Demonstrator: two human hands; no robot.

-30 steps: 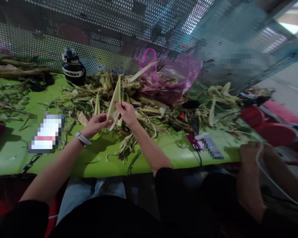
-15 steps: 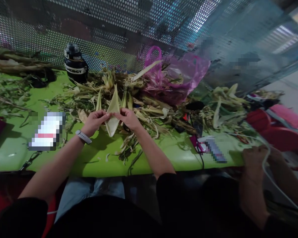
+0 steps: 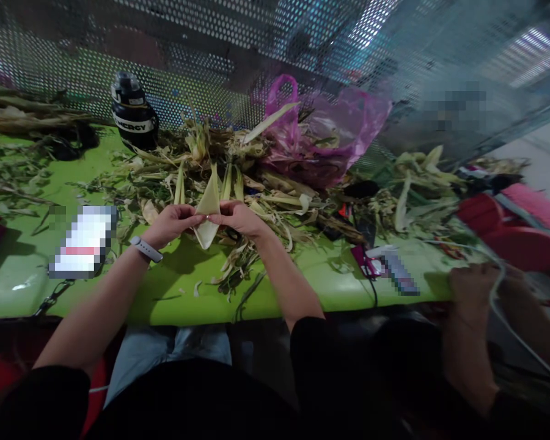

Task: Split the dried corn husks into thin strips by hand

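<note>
A pale yellow-green corn husk [image 3: 207,205] is held upright above the green table, narrow and pointed at its top, with a folded tip at the bottom. My left hand [image 3: 172,221] pinches it from the left, thumb laid across its front. From the right, my right hand [image 3: 238,219] pinches the same husk, the two thumb tips meeting at its middle. Fingers behind the husk are hidden. Just behind my hands lies a heap of dry husks and leaves [image 3: 275,183], with pale stalks [image 3: 227,181] standing close to the held piece.
A black bottle [image 3: 132,113] and a pink plastic bag [image 3: 323,140] stand behind the heap, near a perforated metal panel [image 3: 187,55]. Phones lie at left [image 3: 85,241] and right [image 3: 399,273]. At far right are another person's hands [image 3: 479,284] and a white cable [image 3: 495,293].
Both thumbs have come closer together on the husk and now meet at its middle. The husk stays in nearly the same place; the view has shifted slightly.
</note>
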